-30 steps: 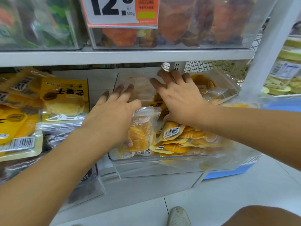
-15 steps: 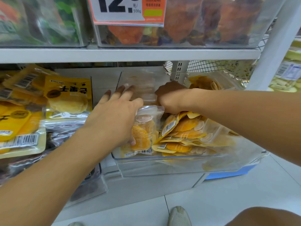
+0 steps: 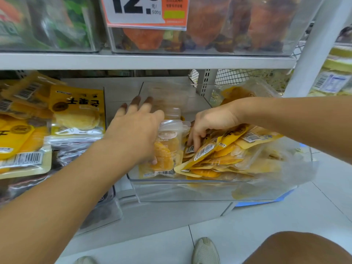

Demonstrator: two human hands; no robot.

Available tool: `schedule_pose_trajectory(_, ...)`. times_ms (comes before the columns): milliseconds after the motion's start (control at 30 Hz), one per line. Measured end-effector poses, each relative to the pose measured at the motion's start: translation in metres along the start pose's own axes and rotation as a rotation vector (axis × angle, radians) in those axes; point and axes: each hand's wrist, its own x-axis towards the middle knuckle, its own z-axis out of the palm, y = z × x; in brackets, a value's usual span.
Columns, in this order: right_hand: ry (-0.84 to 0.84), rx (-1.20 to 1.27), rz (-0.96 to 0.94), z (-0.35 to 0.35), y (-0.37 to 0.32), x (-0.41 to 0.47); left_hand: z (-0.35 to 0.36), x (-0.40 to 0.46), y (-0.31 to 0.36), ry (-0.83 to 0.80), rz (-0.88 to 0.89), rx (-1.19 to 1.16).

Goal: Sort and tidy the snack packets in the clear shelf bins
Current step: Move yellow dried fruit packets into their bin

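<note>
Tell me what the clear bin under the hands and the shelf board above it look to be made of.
Clear rectangular bin: seemingly rigid glossy plastic, perhaps acrylic; the packets show through its front wall, whose rim catches light.
Pale grey shelf board: probably painted metal, matte and smooth, judging by its thin flat edge.

Camera: on my head, the only view.
Facing: forward and down at the clear bin [image 3: 190, 189], close.
Frame: upper shelf [image 3: 144, 60] at 12 o'clock, my shoe [image 3: 205, 251] at 6.
</note>
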Motion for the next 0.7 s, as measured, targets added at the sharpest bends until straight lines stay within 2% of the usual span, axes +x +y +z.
schedule_pose_trajectory(33, 0.023, 0.022, 0.027, 0.002, -0.009, 0.001, -0.002, 0.001, 0.001, 0.004, 0.008, 0.025)
schedule_pose_trajectory(100, 0.001, -0.171, 0.079, 0.003, -0.028, -0.004, -0.009, 0.003, 0.004, 0.005, 0.057, 0.084)
schedule_pose_trajectory(267, -0.286, -0.579, 0.236, 0.024, -0.056, -0.001, -0.011, 0.006, 0.002, -0.028, 0.133, 0.067)
schedule_pose_trajectory(333, -0.261, -0.707, 0.236, 0.040, -0.061, 0.003, -0.008, 0.007, 0.000, -0.014, 0.134, 0.077)
schedule_pose_trajectory(400, -0.232, -0.742, 0.221, 0.048, -0.065, 0.006, -0.005, 0.007, 0.001, 0.006, 0.118, 0.095)
schedule_pose_trajectory(567, -0.267, -0.625, 0.130, 0.047, -0.061, 0.002, -0.002, 0.006, 0.004, 0.013, 0.072, 0.103)
schedule_pose_trajectory(700, -0.325, -0.758, 0.110, 0.049, -0.047, -0.003, -0.003, 0.001, 0.006, -0.028, 0.010, 0.084)
